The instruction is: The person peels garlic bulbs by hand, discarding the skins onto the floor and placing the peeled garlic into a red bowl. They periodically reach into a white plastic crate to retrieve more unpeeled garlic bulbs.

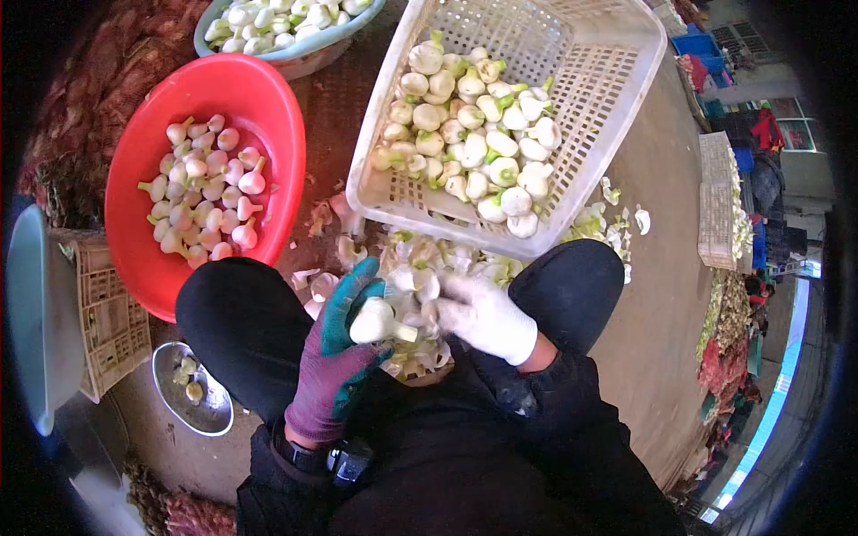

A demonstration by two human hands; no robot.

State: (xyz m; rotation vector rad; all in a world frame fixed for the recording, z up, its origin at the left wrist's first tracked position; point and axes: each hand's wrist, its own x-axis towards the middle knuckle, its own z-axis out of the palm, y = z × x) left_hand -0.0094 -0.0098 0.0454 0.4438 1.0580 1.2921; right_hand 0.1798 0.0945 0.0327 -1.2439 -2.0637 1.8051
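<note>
A white garlic bulb [374,321] with a short stem pointing right lies in my left hand [336,357], which wears a purple and green glove. The fingers curl round it. Just to the right is my right hand [487,320] in a white glove, its fingers towards the bulb and blurred by motion; whether they hold anything is unclear. Loose peels [424,268] lie beneath and beyond both hands, between my knees.
A red basin [121,192] with pinkish bulbs is at the left, a white crate [617,116] with bulbs ahead. Behind is a blue basin [308,54] of bulbs. A metal bowl [210,418] sits lower left. Crates [715,201] stand far right.
</note>
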